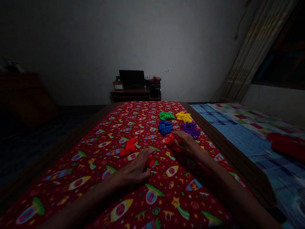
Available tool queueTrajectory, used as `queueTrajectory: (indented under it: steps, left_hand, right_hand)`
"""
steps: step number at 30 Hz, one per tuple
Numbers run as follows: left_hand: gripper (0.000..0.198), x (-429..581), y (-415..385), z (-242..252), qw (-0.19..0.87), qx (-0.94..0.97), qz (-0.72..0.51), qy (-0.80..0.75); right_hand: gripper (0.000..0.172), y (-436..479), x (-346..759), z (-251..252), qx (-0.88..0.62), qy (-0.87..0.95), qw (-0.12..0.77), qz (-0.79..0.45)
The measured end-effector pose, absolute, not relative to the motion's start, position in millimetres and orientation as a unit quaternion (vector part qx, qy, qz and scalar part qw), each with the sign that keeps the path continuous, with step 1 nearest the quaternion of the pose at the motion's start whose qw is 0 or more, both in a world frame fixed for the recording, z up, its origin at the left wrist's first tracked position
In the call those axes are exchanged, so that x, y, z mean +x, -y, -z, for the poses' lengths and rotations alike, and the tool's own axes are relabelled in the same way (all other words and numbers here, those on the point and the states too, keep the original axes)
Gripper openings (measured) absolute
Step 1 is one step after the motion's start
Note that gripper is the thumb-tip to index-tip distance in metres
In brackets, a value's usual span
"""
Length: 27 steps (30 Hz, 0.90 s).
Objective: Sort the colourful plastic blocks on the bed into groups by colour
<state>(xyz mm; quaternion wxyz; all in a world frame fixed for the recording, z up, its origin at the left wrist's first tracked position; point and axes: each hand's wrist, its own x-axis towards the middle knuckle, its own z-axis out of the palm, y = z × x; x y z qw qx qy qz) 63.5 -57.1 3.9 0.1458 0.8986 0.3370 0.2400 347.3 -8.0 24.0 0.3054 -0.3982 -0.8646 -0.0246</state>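
A person's left hand (137, 170) is closed on small, glossy red pegs (150, 160); the right hand (188, 143) clasps another red cluster (170, 140) on a rocket-patterned cloth (107, 133).

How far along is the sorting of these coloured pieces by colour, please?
Done: green pile, yellow pile, blue pile and purple pile lie apart. In hand: right hand rests on red pieces; left hand holds a lone red piece. Left: the loose red cluster.

No writing is legible. The cloth (95, 190) under the left grip (135, 171) shows only rockets and stars.
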Motion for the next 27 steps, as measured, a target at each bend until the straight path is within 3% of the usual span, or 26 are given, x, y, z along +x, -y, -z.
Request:
queueTrajectory:
  steps: [3, 8, 11, 17, 21, 27]
  left_hand:
    - [0.055, 59.0, 55.6, -5.0, 0.140, 0.898, -0.243, -0.340]
    - [0.044, 70.3, 47.0, -4.7, 0.179, 0.846, -0.271, -0.422]
    - [0.044, 92.8, 37.5, -8.2, 0.194, 0.846, -0.312, -0.385]
    - [0.033, 139.5, 6.2, -6.3, 0.122, 0.888, -0.333, -0.294]
    - [0.038, 143.9, -3.0, -0.8, 0.103, 0.897, -0.340, -0.263]
    - [0.035, 93.0, 5.9, -25.4, 0.034, 0.893, -0.312, -0.323]
  right_hand:
    - [0.021, 2.5, 354.2, -20.7, -0.382, 0.882, 0.276, -0.014]
    - [0.027, 0.4, 350.6, -25.9, -0.394, 0.842, 0.368, -0.014]
    - [0.027, 2.3, 348.1, -31.5, -0.414, 0.829, 0.375, -0.008]
    - [0.026, 4.0, 348.7, -34.5, -0.445, 0.813, 0.375, 0.030]
    - [0.025, 0.6, 351.7, -31.7, -0.463, 0.800, 0.380, 0.040]
    - [0.025, -0.2, 350.3, -25.0, -0.461, 0.806, 0.370, 0.027]
